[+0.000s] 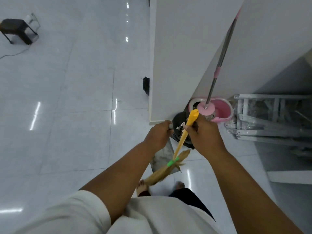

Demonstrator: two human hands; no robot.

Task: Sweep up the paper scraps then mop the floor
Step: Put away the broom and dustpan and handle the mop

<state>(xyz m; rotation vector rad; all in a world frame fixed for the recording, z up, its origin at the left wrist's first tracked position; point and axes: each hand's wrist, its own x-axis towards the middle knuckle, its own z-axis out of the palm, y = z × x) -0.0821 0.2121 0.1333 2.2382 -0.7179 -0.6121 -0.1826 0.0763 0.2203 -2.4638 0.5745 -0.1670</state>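
Note:
My left hand (157,134) grips the handle of a metal dustpan (162,159) that hangs tilted below it. My right hand (205,134) grips the yellow handle of a straw broom (181,141), whose bristles (160,174) trail down toward my feet. Just beyond both hands stands a black bin (179,119) with paper scraps (179,127) visible inside. A pink mop bucket (221,110) sits behind it, and a mop (219,65) with a steel pole and pink disc head stands in it, leaning against the white wall.
A white wall corner (152,98) juts out right ahead. A folded metal ladder (270,119) lies on the floor to the right. A black object (146,85) sits by the wall, and a dark stool (18,29) with a cable stands far left on the glossy white tiles.

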